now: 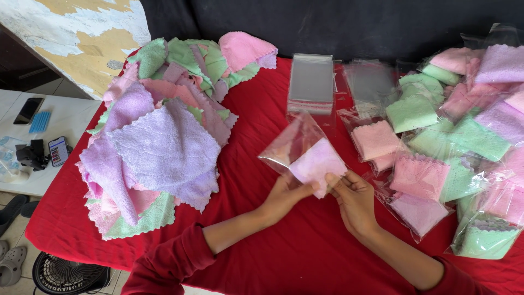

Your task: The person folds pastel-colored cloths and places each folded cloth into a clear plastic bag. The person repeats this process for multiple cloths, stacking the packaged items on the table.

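Loose cloths [164,136] left; empty bags [310,82] behind; bagged cloths [458,142] right.

Both hands [322,196] hold bagged pink cloth [317,165].

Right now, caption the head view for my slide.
Both hands, left hand and right hand, hold a folded pink cloth partly inside a clear bag over a red tablecloth.

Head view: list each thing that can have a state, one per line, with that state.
Left hand: gripping the clear bag.
Right hand: gripping the folded pink cloth at the bag's mouth.
Clear bag: open, tilted, cloth partly inside.
Folded pink cloth: folded, partly in the bag.
Loose cloth pile: unfolded, unbagged, heaped.
Empty bag stack: flat, empty.
Bagged cloths: folded, inside bags, piled.
Red tablecloth: spread over the table.
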